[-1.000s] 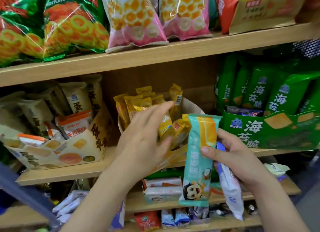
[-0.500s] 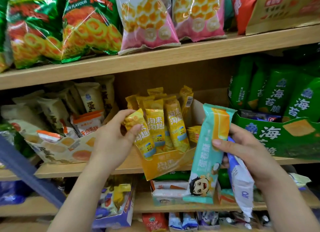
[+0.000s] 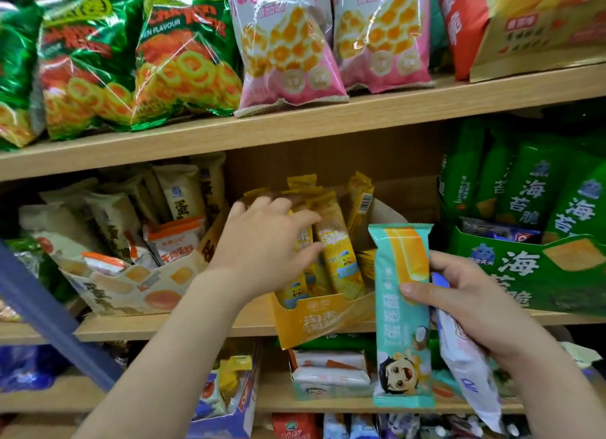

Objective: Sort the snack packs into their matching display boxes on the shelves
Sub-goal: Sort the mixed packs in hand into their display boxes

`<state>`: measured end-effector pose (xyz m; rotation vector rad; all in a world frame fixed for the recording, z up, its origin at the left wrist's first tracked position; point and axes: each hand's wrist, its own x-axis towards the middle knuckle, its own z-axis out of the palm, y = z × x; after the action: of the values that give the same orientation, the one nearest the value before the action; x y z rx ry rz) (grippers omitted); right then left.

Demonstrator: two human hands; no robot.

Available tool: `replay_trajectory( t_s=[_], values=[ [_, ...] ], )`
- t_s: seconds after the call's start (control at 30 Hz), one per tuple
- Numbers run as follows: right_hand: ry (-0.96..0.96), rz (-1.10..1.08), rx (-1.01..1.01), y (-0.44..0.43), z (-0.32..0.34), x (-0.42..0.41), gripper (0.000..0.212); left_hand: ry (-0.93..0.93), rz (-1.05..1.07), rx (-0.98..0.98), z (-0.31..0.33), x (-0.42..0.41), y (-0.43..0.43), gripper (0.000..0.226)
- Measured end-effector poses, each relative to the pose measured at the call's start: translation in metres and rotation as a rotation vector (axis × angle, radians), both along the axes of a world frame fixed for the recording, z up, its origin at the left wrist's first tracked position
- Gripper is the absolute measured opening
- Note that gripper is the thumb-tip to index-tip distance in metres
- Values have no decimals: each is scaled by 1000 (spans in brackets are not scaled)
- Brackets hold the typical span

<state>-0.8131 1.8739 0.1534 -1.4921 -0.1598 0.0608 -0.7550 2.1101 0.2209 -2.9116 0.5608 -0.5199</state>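
Okay, head view: left hand [image 3: 262, 242] reaches into the yellow display box [image 3: 314, 322] on the middle shelf [image 3: 170, 327]. Its fingers are spread and laid on the upright yellow packs [image 3: 339, 258], not curled round any. The right hand [image 3: 472, 304] is lower right, thumb and fingers pinching a teal pack [image 3: 401, 320] held upright in front of the shelf edge, just beside the yellow box. A white-and-blue pack [image 3: 469, 376] is tucked behind it in the same grip, hanging down. Same shelf: green seaweed box [image 3: 524, 268] on the right, beige box [image 3: 131, 287] on the left.
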Motion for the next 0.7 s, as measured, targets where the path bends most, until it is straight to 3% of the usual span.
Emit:
replay_trajectory(
  t_s=[0.1, 0.2, 0.3, 0.4, 0.47, 0.57, 0.63, 0.7],
  values=[
    [-12, -20, -59, -2, 1, 0, 21, -122, 92, -37, -8, 1, 15, 42],
    [-37, -35, -13, -6, 3, -3, 25, -169, 173, 48, -10, 3, 16, 43],
    [-59, -22, 179, -9, 5, -7, 38, -344, -86, 100, -7, -2, -2, 35],
    [17, -112, 439, -19, -1, -5, 36, -86, -396, 54, -3, -13, -41, 33],
    [30, -99, 470, -23, -6, -3, 55, 111, -416, 57, -9, -8, -64, 36],
    [58, -77, 481, -29, -18, 0, 63, 183, -516, 92, -16, 4, -78, 52],
    [67, -71, 490, -28, -21, 0, 55, 216, -537, 118, -16, 10, -78, 58],
    [80, -57, 493, -27, -19, -3, 27, 182, -538, 139, -16, 10, -76, 56]
  ],
)
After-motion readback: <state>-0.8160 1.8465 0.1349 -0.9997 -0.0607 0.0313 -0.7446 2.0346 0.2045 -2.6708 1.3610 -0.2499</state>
